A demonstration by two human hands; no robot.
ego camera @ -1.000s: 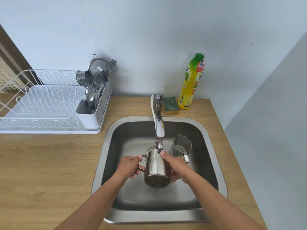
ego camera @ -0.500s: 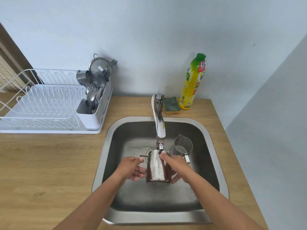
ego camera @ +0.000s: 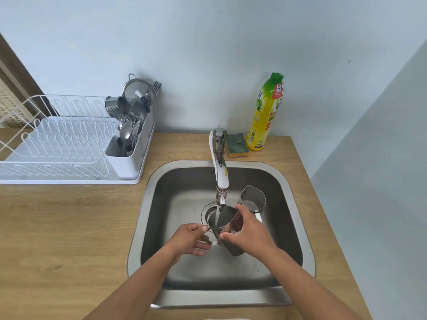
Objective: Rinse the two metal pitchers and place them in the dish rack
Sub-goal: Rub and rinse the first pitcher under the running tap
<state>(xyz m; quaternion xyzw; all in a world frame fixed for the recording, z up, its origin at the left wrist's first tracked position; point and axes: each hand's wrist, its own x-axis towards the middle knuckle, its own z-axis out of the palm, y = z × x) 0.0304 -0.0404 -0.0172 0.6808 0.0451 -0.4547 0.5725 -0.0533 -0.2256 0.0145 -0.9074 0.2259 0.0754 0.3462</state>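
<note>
A metal pitcher [ego camera: 223, 218] is held tilted under the faucet [ego camera: 220, 167], and water runs into its open mouth. My left hand [ego camera: 188, 239] grips its handle on the left side. My right hand [ego camera: 250, 232] wraps around its body from the right. A second metal pitcher [ego camera: 253, 199] stands upright in the sink [ego camera: 288, 222], just behind my right hand. The white dish rack [ego camera: 57, 144] sits on the counter to the left.
The rack's white cutlery holder [ego camera: 129, 155] is full of spoons, forks and a strainer. A green and yellow sponge [ego camera: 236, 144] and a yellow dish soap bottle [ego camera: 265, 112] stand behind the sink. A wall closes in on the right.
The pitcher has tipped from upright with water running down its outside to tilted with its mouth under the stream. Both hands shifted slightly with it.
</note>
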